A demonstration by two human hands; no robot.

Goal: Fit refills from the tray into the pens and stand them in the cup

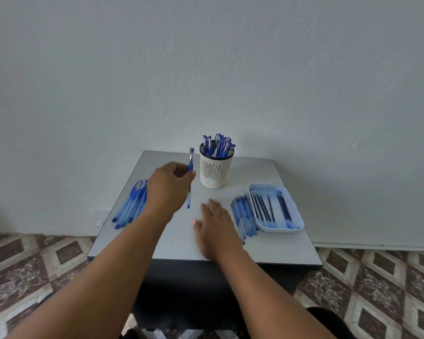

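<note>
One pen (pixel 190 167) is standing upright, pinched in your L hand (pixel 168 185), at 9 o'clock of the cup (pixel 215 171), just beside it. Your R hand (pixel 216 223) is lying flat on the table (pixel 267 172), fingers spread, w/ the refill tray (pixel 296 211) sitting at its 3 o'clock.

cup (pixel 216 171): near far edge of worktop (pixel 267 250), middle, pens standing in it | loose pens (pixel 131 204): along left edge | tray (pixel 275 208): at right edge, refills (pixel 271 207) lying in it | second pen row (pixel 244 216): just left of tray | raised pen (pixel 189 177): left of cup
</note>
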